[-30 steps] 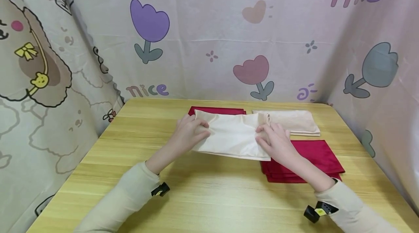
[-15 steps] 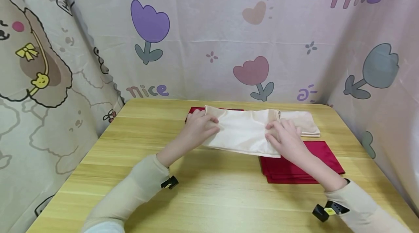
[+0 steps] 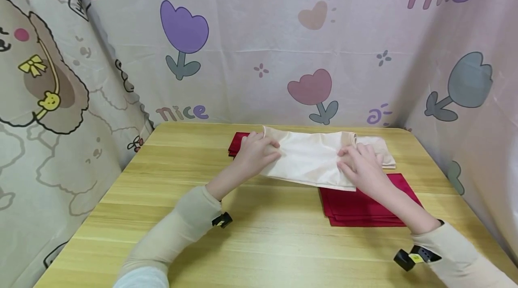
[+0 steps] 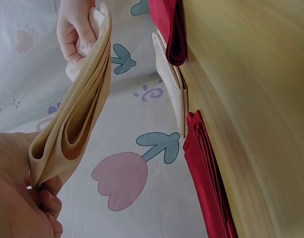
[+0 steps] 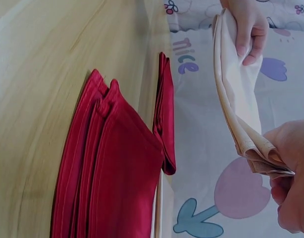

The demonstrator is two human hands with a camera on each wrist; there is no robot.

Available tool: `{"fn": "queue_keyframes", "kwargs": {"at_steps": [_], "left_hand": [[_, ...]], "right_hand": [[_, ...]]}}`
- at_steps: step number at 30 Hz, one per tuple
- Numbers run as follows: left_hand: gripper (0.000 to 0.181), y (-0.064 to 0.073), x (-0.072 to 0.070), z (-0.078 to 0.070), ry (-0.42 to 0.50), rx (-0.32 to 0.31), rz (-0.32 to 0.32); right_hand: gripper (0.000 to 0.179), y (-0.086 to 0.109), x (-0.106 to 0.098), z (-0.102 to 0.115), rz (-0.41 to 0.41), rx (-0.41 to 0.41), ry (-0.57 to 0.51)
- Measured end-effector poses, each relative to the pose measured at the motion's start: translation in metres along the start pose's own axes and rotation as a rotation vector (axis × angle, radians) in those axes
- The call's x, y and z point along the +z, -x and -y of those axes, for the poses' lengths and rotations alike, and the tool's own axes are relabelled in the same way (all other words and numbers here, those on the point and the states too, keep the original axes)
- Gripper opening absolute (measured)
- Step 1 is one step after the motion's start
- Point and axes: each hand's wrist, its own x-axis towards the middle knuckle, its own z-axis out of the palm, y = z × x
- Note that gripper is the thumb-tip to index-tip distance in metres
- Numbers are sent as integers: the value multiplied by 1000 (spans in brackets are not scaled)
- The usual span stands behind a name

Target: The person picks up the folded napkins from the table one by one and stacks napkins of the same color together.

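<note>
Carrying seems to be the step in hand: a folded cream cloth is held up over the far half of the desk, off its surface, a hand at each end. The left hand has its grip closed on one short end, thumb and fingers pinching the layers together; the right hand has a like grip on the other, fingers curled at the side. Neither leaves a gap.

Setting the cloth down, if that comes next, would probably call for both ends to be lowered level and let go together, since a looser pinch could let the layers slide apart. Where it belongs, the pictures do not settle.

The cream cloth is soft and thin, with a faint satin sheen and shallow creases across its face; the left wrist view shows its end as stacked layers bending into round, open loops. Near the desk's far edge, partly hidden behind it, lie a folded red cloth to the left and a pale folded cloth toward the far right corner. Nearer the desk's right edge, below the right hand, rests a broad red stack, smooth and deep crimson, its layers slightly out of line and their hems stitched.
</note>
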Motion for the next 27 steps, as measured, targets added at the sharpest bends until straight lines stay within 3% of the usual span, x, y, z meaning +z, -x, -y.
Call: {"fn": "queue_keyframes", "kwargs": {"at_steps": [5, 15, 21, 27], "left_hand": [[14, -6, 5, -4, 14, -11, 13], [13, -14, 12, -10, 37, 23, -23], [14, -21, 14, -14, 54, 19, -1], [15, -28, 19, -17, 14, 7, 28]], "right_hand": [[23, 0, -4, -7, 13, 5, 9], [25, 1, -11, -16, -24, -17, 33], [22, 0, -15, -22, -46, -23, 67], [21, -2, -16, -27, -76, -31, 69]]}}
